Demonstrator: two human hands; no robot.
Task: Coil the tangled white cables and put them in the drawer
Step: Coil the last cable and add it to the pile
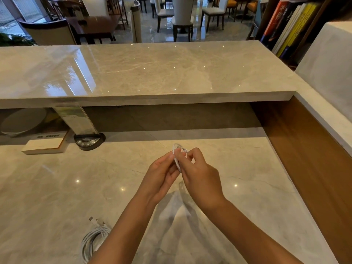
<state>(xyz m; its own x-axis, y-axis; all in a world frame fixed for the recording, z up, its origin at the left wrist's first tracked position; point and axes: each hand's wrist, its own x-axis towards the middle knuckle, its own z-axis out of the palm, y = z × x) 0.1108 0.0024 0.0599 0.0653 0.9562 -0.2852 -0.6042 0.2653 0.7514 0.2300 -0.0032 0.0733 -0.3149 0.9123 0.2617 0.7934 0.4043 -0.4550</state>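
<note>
Closest of all, by the left forearm, a coiled white cable (pixel 95 239) lies flat on the marble desk (pixel 57 187). Its plug ends (pixel 94 220) stick out at the far side of the coil. It looks light and bendy, and it would likely spring open if picked up by one strand. Grabbing the whole bunch across the loops seems the safe way.

Further out, both hands are raised above the desk. The left hand (pixel 162 176) and the right hand (pixel 200 176) pinch a small white cable loop (pixel 178 153) between curled fingertips. This cable is thin, soft and smooth, so it may slip if the pinch gets loose.

There is lots of bare desk around the hands for moving. To the right stands a brown wooden side wall (pixel 308 159). Beyond the hands, a raised marble counter (pixel 152 73) hangs over the desk, with a book (pixel 44 145) and a round button panel (pixel 88 141) under its edge on the left. No drawer can be seen.
</note>
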